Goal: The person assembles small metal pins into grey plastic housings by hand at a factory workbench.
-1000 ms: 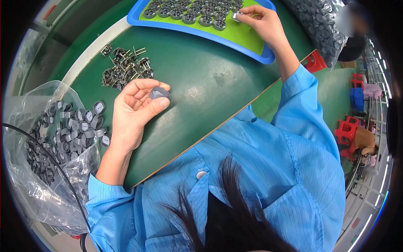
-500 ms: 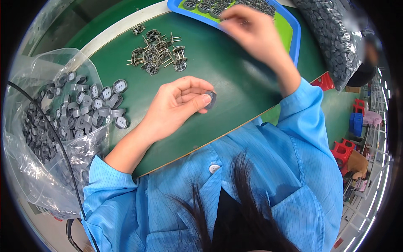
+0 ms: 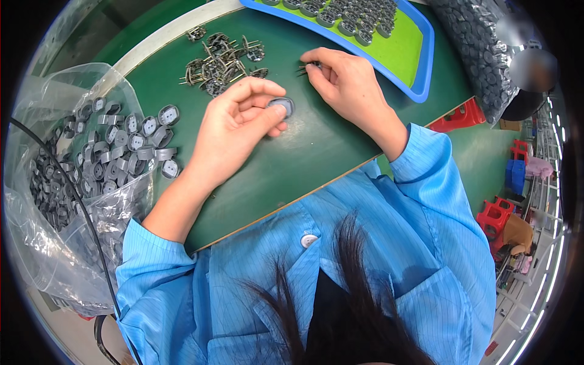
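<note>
Between thumb and fingers my left hand (image 3: 234, 125) pinches a round grey plastic cap (image 3: 281, 107), its hollow side facing up. My right hand (image 3: 347, 79) is closed on a small circuit board with metal pins (image 3: 302, 69); most of the board is hidden behind the fingers. Just beyond my left hand lies a loose pile of pinned circuit boards (image 3: 222, 61) on the green table (image 3: 267, 176). To the left, many more grey caps (image 3: 131, 143) spill from a clear plastic bag (image 3: 73, 261).
A blue tray (image 3: 420, 91) with a bright green base stands at the far right, holding rows of filled grey caps (image 3: 347, 27). Beyond it rests a big clear bag of dark round parts (image 3: 480, 55). A black cable (image 3: 79, 188) crosses the left bag. Red stools (image 3: 494, 219) stand on the right.
My right hand has come back from the tray toward the board pile and now grips a pinned board. My left hand has moved slightly up and left, turning the cap's hollow side upward.
</note>
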`<state>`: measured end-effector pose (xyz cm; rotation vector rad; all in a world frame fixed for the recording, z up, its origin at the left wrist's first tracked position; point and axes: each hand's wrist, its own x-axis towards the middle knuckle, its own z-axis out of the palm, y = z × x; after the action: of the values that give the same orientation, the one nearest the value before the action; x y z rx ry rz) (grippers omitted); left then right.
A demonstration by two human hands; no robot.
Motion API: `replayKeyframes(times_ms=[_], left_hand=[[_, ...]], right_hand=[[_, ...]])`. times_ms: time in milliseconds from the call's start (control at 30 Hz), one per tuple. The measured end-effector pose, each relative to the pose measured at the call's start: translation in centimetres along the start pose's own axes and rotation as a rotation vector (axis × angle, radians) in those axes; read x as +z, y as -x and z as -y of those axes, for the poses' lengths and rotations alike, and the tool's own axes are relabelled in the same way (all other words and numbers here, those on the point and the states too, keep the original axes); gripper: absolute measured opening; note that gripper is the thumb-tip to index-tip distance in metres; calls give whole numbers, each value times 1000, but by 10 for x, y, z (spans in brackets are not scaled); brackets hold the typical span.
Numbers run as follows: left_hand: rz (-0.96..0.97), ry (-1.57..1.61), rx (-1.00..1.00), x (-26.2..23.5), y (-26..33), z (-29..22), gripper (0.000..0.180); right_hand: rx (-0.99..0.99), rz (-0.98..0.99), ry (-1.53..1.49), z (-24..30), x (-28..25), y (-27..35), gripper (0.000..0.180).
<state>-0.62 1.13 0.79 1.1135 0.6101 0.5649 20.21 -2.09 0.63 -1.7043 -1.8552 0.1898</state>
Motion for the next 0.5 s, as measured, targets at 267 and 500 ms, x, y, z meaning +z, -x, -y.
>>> replayKeyframes(times_ms=[267, 500], left_hand=[[-30, -194, 127, 6, 0, 3, 36], [-84, -385, 142, 8, 0, 3, 38]], right_hand=[[247, 68, 170, 9, -27, 32, 19], [144, 220, -100, -8, -38, 23, 19]])
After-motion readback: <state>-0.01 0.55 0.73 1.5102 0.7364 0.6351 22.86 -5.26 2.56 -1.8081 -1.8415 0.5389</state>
